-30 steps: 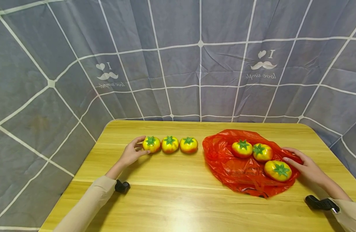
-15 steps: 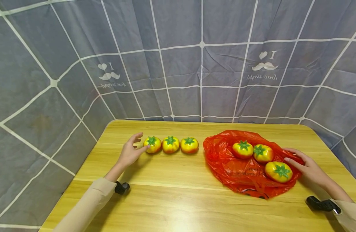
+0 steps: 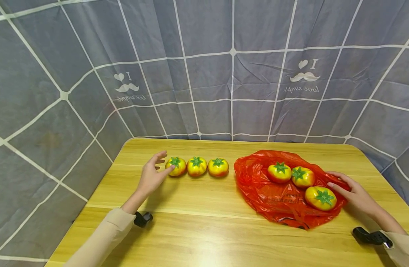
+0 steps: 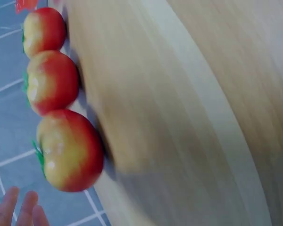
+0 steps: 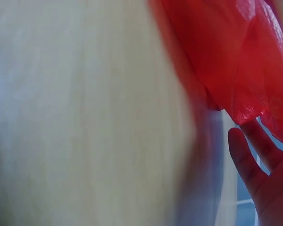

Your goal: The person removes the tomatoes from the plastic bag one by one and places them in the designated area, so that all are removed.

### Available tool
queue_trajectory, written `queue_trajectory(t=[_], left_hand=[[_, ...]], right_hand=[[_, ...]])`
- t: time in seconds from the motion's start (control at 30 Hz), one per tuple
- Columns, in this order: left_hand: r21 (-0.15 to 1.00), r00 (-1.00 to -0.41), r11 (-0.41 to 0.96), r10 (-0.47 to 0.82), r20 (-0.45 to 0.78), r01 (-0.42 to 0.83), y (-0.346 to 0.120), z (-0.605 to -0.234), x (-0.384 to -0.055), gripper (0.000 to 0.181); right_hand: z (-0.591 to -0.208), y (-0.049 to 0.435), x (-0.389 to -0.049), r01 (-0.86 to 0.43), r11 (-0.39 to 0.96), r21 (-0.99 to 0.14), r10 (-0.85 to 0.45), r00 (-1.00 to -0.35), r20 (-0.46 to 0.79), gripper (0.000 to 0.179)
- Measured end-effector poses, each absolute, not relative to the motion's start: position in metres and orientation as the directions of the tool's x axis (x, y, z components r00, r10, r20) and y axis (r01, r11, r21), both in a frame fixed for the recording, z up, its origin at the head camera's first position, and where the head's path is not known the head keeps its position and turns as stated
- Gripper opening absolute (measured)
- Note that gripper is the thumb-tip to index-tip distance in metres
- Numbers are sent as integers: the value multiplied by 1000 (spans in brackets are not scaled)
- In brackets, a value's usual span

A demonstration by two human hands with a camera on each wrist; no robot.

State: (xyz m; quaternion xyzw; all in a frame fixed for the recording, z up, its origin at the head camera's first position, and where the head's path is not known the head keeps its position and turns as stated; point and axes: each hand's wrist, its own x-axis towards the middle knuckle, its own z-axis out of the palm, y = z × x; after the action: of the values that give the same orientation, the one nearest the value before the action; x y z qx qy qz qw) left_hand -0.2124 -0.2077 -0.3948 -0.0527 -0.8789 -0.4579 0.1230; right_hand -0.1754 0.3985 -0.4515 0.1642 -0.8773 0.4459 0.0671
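Observation:
Three yellow-and-red tomatoes with green star-shaped tops stand in a row on the wooden table: a left one [image 3: 176, 166], a middle one [image 3: 196, 166] and a right one [image 3: 218, 167]. Just left of the row is my left hand [image 3: 151, 178], fingers spread, its thumb in front of the left tomato; nothing is in its grasp. A crumpled red plastic bag [image 3: 258, 193] lies at the right with three similar tomatoes [image 3: 320, 198] on its film. My right hand [image 3: 358, 196] holds the bag's right edge, thumb on the near side. In the right wrist view, the bag hides part of the fingers.
The light wooden table [image 3: 191, 222] has a rounded far edge. Behind and to the left hangs a grey curtain [image 3: 208, 81] with white lines. Each wrist wears a black strap [image 3: 371, 236].
My left hand has let go of the left tomato and drawn slightly back, its fingers spreading. The tomatoes keep their places in the row. My right hand stays at the bag.

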Motion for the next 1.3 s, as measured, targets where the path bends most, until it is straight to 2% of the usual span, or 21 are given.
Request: queue_trajectory(t=[0.53,1.3], left_hand=[[784,-963,569,57,263,248,-174,-377,-199,57],[821,-946,470,178,270,323,-116,-371,-199,58]], right_hand=[[-451,398,-175,-352,572,-741,-223,-936,273,39],[-456,398,-177,-354,567,-744,-231,-935,268,42]])
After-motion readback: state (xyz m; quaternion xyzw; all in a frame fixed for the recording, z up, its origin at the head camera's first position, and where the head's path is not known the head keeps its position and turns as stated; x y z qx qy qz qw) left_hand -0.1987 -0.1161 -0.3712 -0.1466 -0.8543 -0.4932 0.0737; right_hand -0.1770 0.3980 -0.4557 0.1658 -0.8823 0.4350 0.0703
